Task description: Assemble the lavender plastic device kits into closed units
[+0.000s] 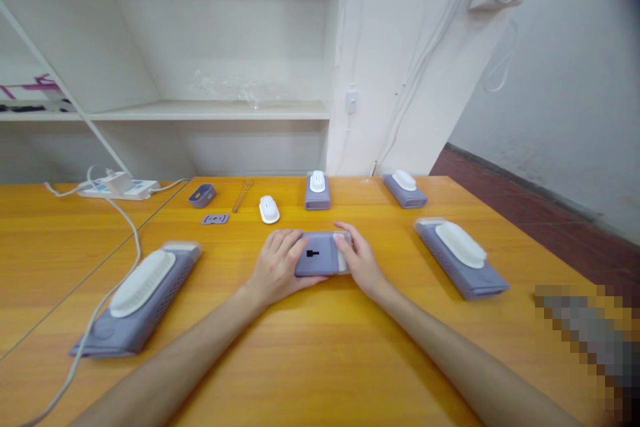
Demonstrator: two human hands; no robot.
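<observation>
A purple-grey plastic box (320,263) with a pale end and a small black T-like mark on its face is held just above the middle of the table. My left hand (277,263) grips its left end, fingers over the top and thumb along the lower edge. On the pale right end, my right hand (363,260) presses its thumb, with its forefinger stretched along the far edge. Beyond my hands lies a loose white oval ribbed piece (269,209). To its left are a thin coil spring (243,195), a flat purple-grey plate (215,219) and a hollow purple-grey frame (202,195).
Similar boxes topped with white oval pieces stand at left (165,287), back (317,200), back right (413,198) and right (453,273). A white cable (137,240) from a power strip (145,189) crosses the left box. A pixelated patch (595,327) hides the right edge.
</observation>
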